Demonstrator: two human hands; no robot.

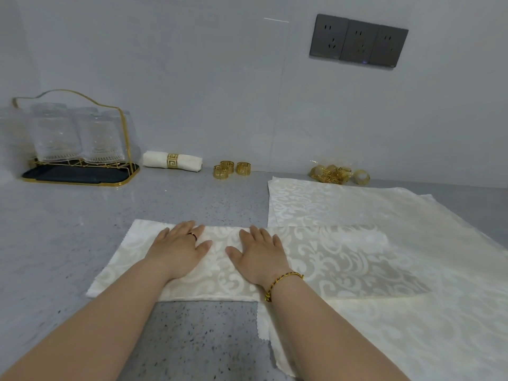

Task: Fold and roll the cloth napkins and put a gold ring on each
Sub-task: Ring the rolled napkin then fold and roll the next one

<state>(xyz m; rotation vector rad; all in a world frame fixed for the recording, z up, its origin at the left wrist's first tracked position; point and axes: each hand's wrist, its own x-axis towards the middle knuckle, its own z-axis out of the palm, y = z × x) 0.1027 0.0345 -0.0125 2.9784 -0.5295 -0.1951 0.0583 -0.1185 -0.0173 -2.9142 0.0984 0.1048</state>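
A cream damask napkin [324,257], folded into a wide band, lies across the grey counter in front of me. My left hand [180,247] and my right hand [259,255] press flat on its left half, fingers straight, side by side. The band's right end overlaps a stack of unfolded napkins [398,320]. At the back wall lies one rolled napkin [188,160] wearing a gold ring [172,161]. Three loose gold rings [230,169] sit to its right. A clear bag of more gold rings [334,173] rests further right.
A gold wire rack [79,174] with upturned glasses on a dark tray stands at the back left. A triple wall socket [358,41] is on the wall above. Speckled grey counter [68,229] stretches to the left and near me.
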